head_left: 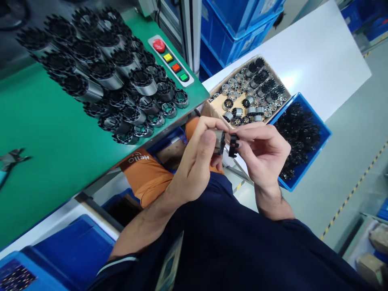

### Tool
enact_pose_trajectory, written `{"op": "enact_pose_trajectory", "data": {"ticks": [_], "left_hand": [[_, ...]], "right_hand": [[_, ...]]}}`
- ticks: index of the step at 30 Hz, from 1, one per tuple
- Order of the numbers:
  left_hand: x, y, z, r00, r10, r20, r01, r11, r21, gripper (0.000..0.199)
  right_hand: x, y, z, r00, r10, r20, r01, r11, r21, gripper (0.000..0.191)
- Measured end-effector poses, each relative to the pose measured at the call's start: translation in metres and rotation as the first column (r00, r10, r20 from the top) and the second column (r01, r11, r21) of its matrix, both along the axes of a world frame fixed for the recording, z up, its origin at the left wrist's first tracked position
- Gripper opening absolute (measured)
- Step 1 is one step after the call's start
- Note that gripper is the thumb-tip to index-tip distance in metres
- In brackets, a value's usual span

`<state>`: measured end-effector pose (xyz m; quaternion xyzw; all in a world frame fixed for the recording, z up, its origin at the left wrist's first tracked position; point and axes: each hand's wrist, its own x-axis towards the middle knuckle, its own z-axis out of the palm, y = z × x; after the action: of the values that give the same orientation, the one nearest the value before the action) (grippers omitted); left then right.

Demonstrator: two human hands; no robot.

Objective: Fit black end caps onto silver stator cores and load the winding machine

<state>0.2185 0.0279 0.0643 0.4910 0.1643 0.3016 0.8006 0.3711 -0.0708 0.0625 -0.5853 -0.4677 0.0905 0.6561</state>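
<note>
While the left hand (195, 161) wraps around a steel stator core (218, 142), the right hand (265, 149) pinches a black plastic piece (233, 146) just beside the core's dark end, both in front of a navy shirt (224, 242). Stacked cores (109, 79) crowd the green bench (60, 157); beyond the right hand, a blue bin (311, 160) holds black parts (298, 133).

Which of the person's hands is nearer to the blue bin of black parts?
Right. The right hand, pinching a small black piece, appears beside the bin's left edge; the left hand, holding a silvery cylinder, is farther left.
</note>
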Motion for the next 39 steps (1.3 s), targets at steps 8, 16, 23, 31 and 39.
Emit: {"op": "enact_pose_trajectory", "data": {"ticks": [8, 16, 23, 31, 39], "left_hand": [[-0.006, -0.014, 0.006, 0.991, -0.014, -0.131, 0.032, 0.990, 0.134, 0.051], [-0.002, -0.022, -0.004, 0.970, -0.152, -0.191, 0.179, 0.975, 0.132, 0.048], [0.033, -0.028, -0.046, 0.982, -0.189, -0.025, 0.190, 0.974, 0.119, 0.044], [0.022, -0.030, -0.098, 0.880, -0.406, -0.246, 0.364, 0.910, -0.201, 0.108], [-0.083, -0.014, -0.086, 0.670, -0.224, -0.708, 0.187, 0.974, -0.132, 0.069]], "right_hand": [[0.000, -0.018, 0.001, 0.991, 0.000, 0.135, -0.007, 0.999, 0.053, 0.032], [-0.004, -0.038, -0.015, 0.930, -0.182, 0.318, 0.167, 0.983, 0.074, 0.044], [0.016, -0.060, -0.042, 0.985, -0.003, 0.172, 0.020, 0.995, -0.098, 0.042], [0.062, -0.060, -0.074, 0.950, -0.057, 0.307, 0.146, 0.950, -0.276, 0.048], [0.117, 0.048, -0.103, 0.919, 0.045, 0.391, 0.146, 0.883, -0.446, 0.037]]}}
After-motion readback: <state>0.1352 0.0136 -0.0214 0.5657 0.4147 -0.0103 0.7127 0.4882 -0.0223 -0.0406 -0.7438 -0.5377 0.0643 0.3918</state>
